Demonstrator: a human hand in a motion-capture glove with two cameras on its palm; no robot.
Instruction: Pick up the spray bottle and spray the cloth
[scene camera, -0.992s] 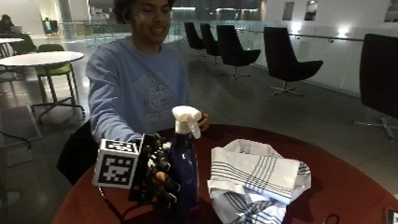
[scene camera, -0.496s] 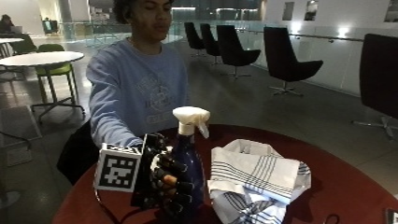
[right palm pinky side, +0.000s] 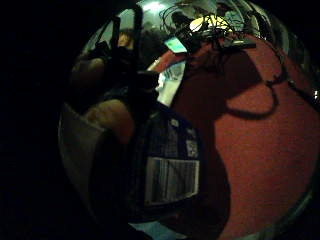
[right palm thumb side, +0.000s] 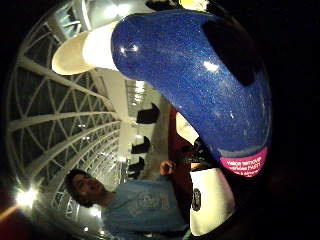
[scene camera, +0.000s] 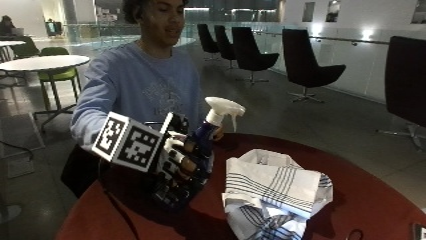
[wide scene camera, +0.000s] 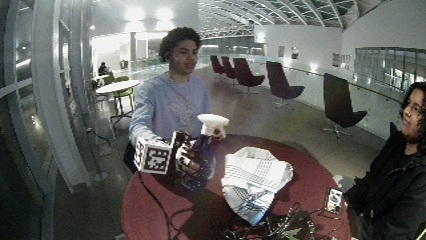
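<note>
A dark blue spray bottle (scene camera: 202, 145) with a white trigger head (scene camera: 222, 108) is lifted off the round red table (scene camera: 373, 200) and tilted, its nozzle toward the cloth. My gloved right hand (scene camera: 180, 167) grips the bottle's body, fingers curled round it. A white cloth with dark stripes (scene camera: 273, 195) lies bunched on the table just beside the bottle. In the thumb side palm view the blue bottle (right palm thumb side: 200, 75) fills the picture close to the palm. The little finger side palm view shows the bottle's label (right palm pinky side: 170, 177) over the red table (right palm pinky side: 260, 150).
The person's bare left hand (scene camera: 218, 134) rests behind the bottle at the table's far edge. Cables and small devices (wide scene camera: 279, 227) lie at the near side of the table (wide scene camera: 313, 185), with a phone (wide scene camera: 332, 200) beside them. Black chairs (scene camera: 303, 65) stand beyond.
The bottle has risen off the table in my hand and tipped, its nozzle swinging toward the cloth. The cloth has stayed where it was.
</note>
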